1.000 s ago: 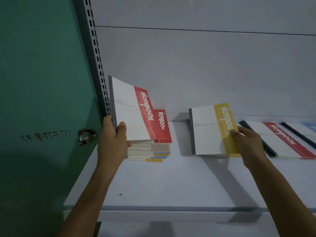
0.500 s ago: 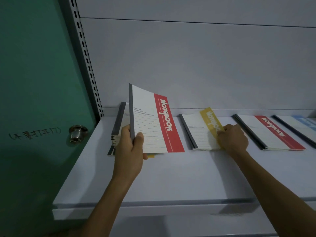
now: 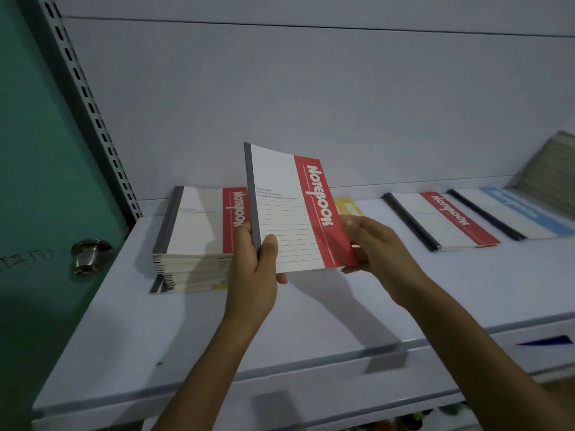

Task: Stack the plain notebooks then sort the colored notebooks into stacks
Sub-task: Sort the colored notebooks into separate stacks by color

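While the left hand pinches the grey spine of the upright red-banded paper notebook and the right hand grips its red edge, the matching flat notebook on the white shelf lies at three o'clock, nearer the right hand

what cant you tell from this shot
Head view only:
- yellow notebook: mostly hidden behind the held red notebook and right hand.
- left stack: covers below the top one hidden; only page edges show.
- blue notebook: title blurred.
- leaning pile: cut off by right edge.
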A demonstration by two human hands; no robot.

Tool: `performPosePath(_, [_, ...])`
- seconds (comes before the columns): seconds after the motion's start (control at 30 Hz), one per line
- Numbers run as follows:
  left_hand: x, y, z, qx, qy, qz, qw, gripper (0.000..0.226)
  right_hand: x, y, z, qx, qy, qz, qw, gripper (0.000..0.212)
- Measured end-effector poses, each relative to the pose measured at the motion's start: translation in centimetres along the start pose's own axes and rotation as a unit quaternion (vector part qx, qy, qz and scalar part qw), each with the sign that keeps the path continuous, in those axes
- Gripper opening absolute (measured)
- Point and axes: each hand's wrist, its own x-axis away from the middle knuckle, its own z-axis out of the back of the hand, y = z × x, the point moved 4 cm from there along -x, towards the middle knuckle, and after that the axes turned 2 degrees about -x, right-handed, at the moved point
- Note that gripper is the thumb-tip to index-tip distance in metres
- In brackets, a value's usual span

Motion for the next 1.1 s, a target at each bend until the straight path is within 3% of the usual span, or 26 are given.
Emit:
performPosePath(0.23, [-0.4, 0.2, -7.8, -0.015, -0.025, 0.021, 0.999, 0.030, 0.1, 1.0, 7.1, 0.021, 0.102, 0.038, 0.994, 0.045])
performPosePath(0.33, [-0.9, -0.3, -12.8, -0.039, -0.071, 0.028, 0.996, 0.037, -0.2, 2.1, 11.8, 0.055, 0.171, 0.053, 0.982, 0.043])
performPosePath(0.5, [-1.7, -1.3, -22.2, -0.149, -0.165, -0.016, 0.975, 0.077, -1.4, 4.1, 20.7, 0.108, 0.242, 0.034, 0.964, 0.040])
performPosePath(0.6, [-2.5, -3.2, -27.1, -0.229, -0.159, -0.048, 0.959, 0.087, -2.8, 5.6, 24.7, 0.169, 0.247, 0.028, 0.954, 0.044])
performPosePath(0.77, [-3.5, -5.3, -31.4, -0.392, -0.129, -0.043, 0.910, 0.073, -6.1, 9.3, 28.9, 0.295, 0.172, 0.010, 0.940, 0.041])
performPosePath(0.9, [-3.8, -5.9, -31.9, -0.474, -0.126, -0.023, 0.871, 0.087, -8.0, 10.8, 29.6, 0.374, 0.153, 0.055, 0.913, 0.036])
performPosePath(1.1, [-3.8, -5.1, -32.0, -0.452, -0.110, -0.048, 0.884, 0.085, -8.8, 11.8, 30.0, 0.354, 0.173, 0.065, 0.917, 0.026])
